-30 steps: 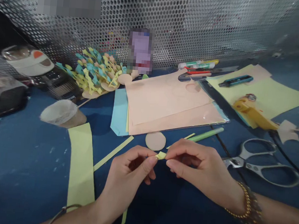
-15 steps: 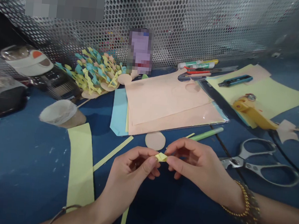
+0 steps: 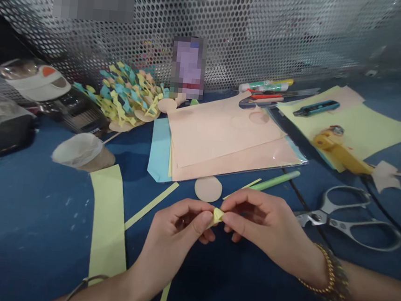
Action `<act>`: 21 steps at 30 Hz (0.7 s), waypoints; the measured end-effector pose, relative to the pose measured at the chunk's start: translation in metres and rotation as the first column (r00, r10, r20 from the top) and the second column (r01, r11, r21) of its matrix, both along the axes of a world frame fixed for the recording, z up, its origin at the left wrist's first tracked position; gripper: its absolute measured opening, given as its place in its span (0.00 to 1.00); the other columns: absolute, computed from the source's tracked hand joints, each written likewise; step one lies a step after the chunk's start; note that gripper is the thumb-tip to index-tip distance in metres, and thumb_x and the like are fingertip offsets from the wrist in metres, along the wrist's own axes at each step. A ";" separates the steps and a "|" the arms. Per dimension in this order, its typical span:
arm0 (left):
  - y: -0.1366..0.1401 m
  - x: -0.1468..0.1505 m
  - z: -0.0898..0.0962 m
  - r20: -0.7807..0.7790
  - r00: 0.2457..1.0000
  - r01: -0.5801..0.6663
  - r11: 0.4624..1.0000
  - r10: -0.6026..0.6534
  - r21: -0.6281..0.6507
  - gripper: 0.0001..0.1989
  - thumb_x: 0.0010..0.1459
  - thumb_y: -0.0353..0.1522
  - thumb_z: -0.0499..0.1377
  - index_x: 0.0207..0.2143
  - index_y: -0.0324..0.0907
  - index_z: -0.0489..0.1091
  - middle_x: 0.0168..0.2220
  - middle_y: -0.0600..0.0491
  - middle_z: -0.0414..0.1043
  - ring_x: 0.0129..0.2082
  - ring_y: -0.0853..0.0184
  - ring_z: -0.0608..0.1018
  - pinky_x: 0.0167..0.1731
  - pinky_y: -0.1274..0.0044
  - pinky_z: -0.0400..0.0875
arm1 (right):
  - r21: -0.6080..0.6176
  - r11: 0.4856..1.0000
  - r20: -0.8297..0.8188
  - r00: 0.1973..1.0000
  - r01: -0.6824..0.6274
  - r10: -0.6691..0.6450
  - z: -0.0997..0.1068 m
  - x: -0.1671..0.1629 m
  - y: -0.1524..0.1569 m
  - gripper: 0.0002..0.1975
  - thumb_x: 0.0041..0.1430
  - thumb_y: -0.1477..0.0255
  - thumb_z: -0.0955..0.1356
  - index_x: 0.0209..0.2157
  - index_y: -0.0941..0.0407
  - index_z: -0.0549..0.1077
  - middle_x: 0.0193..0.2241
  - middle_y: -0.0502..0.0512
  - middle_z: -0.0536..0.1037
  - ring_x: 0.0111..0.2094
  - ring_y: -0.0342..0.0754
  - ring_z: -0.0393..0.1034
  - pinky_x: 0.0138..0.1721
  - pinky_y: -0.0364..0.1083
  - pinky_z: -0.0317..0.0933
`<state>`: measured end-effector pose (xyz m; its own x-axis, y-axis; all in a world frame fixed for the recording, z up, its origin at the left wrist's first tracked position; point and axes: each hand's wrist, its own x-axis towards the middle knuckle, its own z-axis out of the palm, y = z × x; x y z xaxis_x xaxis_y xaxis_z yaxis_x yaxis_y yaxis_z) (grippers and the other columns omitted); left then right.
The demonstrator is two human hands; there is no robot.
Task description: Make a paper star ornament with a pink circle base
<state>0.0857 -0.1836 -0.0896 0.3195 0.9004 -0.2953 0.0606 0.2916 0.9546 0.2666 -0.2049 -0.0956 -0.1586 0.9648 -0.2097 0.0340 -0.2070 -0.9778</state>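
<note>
A small folded piece of yellow paper is pinched between both hands above the blue table. My left hand grips its left end with thumb and forefinger. My right hand closes on its right end the same way. Just beyond the fingertips lies a pale pink paper disc. A narrow yellow strip passes behind my left hand, and a wide yellow strip lies left of it under the wrist. To the right of my right hand rest grey-handled scissors, blades partly hidden behind it.
Pink sheets lie at the centre back, a green pen before them. Paper cup, bottle and curled paper decorations stand left. A yellow glue gun and cutter lie right; a perforated metal panel closes the back.
The folded yellow paper has turned between my fingertips and shows a more pointed, narrower face. Both hands stay almost in place, with slight finger shifts.
</note>
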 end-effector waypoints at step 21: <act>0.000 0.000 0.003 -0.107 0.994 0.004 1.000 -0.006 -0.021 0.07 0.54 0.36 0.63 0.28 0.42 0.73 0.18 0.59 0.72 0.19 0.75 0.74 0.21 0.86 0.68 | 0.021 1.000 -0.037 0.999 0.012 -0.011 0.003 -0.002 0.000 0.04 0.55 0.71 0.71 0.32 0.56 0.74 0.26 0.50 0.77 0.27 0.41 0.75 0.26 0.37 0.71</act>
